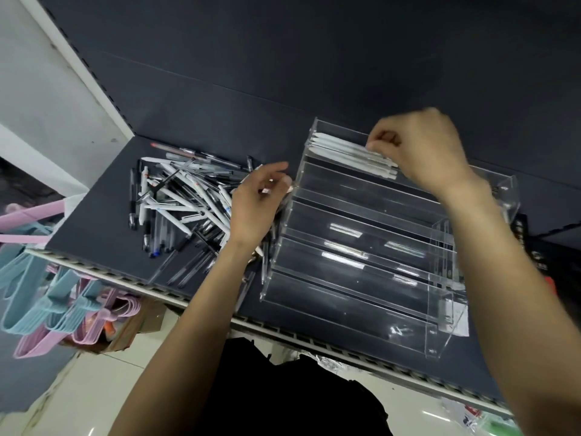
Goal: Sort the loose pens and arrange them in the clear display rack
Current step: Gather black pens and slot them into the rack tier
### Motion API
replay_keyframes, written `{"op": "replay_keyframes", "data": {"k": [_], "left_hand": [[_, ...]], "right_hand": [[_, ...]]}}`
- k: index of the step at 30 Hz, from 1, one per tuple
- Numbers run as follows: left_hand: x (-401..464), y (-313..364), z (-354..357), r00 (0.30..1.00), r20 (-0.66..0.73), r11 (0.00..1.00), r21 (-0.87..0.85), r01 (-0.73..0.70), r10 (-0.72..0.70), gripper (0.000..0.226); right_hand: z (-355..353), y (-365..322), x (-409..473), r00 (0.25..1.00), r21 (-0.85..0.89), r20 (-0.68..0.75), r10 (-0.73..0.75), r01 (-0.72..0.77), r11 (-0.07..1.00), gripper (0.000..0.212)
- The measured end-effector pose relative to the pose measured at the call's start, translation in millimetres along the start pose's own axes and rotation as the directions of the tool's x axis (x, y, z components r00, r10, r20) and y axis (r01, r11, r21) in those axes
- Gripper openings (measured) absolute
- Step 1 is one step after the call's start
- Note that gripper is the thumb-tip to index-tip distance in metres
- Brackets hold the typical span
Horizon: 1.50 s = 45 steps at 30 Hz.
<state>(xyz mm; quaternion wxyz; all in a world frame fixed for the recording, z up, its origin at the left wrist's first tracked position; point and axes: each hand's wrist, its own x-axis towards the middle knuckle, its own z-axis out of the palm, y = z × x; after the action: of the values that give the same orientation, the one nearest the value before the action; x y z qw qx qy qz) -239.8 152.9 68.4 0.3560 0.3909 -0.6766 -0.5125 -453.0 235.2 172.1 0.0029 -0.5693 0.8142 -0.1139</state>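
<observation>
While our right hand (pixel 421 149) is up at the top tier of the clear acrylic stepped display rack (pixel 361 247), its fingertips pinching the ends of the row of white pens (pixel 349 151) already lying there, we judge the step in hand to be seating that row, and the thing to do well is square it up. We want the white barrels side by side, tips all pointing toward the rack's left wall, none riding on top of another. A light nudge along the channel should do; pressing hard risks tipping the light rack on the dark grey shelf (pixel 110 215). Our left hand (pixel 257 202) sits at the rack's left edge, just beside the loose heap of mixed white, black and clear pens (pixel 188 202), with its fingers curled round what looks like a small white-and-pink pen end; motion blur keeps us from saying more. We should feed only white pens to this tier and leave the black and clear ones in the heap for the lower tiers, which hold nothing we can make out. Pink and blue plastic hangers (pixel 47 294) hang below the shelf edge, well clear of the work.
</observation>
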Motion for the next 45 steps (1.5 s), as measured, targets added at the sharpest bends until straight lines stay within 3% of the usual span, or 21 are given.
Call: {"op": "replay_keyframes", "data": {"k": [3, 5, 7, 10, 11, 13, 17, 20, 23, 27, 29, 33, 37, 42, 45], "left_hand": [[-16, -3, -38, 0.955, -0.218, 0.98, 0.033, -0.197, 0.2, 0.015], [-29, -18, -73, 0.89, -0.321, 0.945, 0.153, -0.29, 0.324, 0.014], [-40, -43, -109, 0.885, -0.317, 0.919, 0.312, -0.241, 0.34, 0.011], [-45, -86, -153, 0.991, -0.111, 0.818, 0.576, 0.001, 0.077, 0.012], [-45, -99, -161, 0.997, -0.022, 0.747, 0.661, 0.067, -0.07, 0.021], [-46, -112, -168, 0.94, 0.082, 0.621, 0.769, 0.152, -0.331, 0.046], [-45, -113, -159, 0.916, 0.171, 0.576, 0.814, 0.076, -0.363, 0.065], [-45, -111, -154, 0.91, 0.227, 0.514, 0.858, -0.018, -0.348, 0.069], [-46, -115, -158, 0.916, 0.247, 0.541, 0.84, -0.04, -0.316, 0.055], [-47, -123, -164, 0.935, 0.259, 0.614, 0.787, -0.059, -0.242, 0.032], [-47, -125, -162, 0.94, 0.255, 0.621, 0.782, -0.064, -0.224, 0.032], [-46, -126, -151, 0.951, 0.271, 0.494, 0.853, -0.167, -0.147, 0.034], [-44, -121, -143, 0.936, 0.296, 0.416, 0.888, -0.197, -0.189, 0.034], [-45, -110, -138, 0.903, 0.334, 0.387, 0.896, -0.216, -0.269, 0.032], [-41, -108, -139, 0.881, 0.365, 0.463, 0.864, -0.199, -0.302, 0.032]], "right_hand": [[18, -46, -37, 0.959, 0.239, -0.285, -0.016, 0.087, 0.967, 0.014], [45, -89, -58, 0.957, 0.354, -0.287, -0.04, 0.145, 0.924, 0.013], [79, -129, -72, 0.98, 0.412, -0.174, -0.093, 0.159, 0.897, 0.014], [131, -174, -83, 0.975, 0.309, 0.174, -0.138, 0.079, 0.948, 0.024], [146, -183, -85, 0.952, 0.229, 0.28, -0.122, 0.057, 0.972, 0.028], [166, -194, -88, 0.891, 0.058, 0.453, -0.04, 0.016, 0.998, 0.041], [178, -207, -95, 0.803, -0.098, 0.588, 0.093, -0.043, 0.994, 0.072], [180, -212, -102, 0.819, -0.12, 0.567, 0.092, -0.029, 0.992, 0.08], [183, -211, -109, 0.843, -0.138, 0.535, 0.057, 0.021, 0.99, 0.076], [180, -208, -116, 0.851, -0.205, 0.505, 0.143, -0.043, 0.978, 0.039], [182, -213, -114, 0.854, -0.193, 0.496, 0.156, -0.066, 0.979, 0.037], [195, -223, -102, 0.868, -0.192, 0.46, 0.189, -0.111, 0.975, 0.048], [199, -222, -98, 0.889, -0.154, 0.394, 0.235, -0.188, 0.97, 0.026], [197, -222, -100, 0.874, -0.153, 0.38, 0.302, -0.263, 0.953, 0.028], [200, -226, -101, 0.857, -0.175, 0.389, 0.338, -0.292, 0.94, 0.032]]}}
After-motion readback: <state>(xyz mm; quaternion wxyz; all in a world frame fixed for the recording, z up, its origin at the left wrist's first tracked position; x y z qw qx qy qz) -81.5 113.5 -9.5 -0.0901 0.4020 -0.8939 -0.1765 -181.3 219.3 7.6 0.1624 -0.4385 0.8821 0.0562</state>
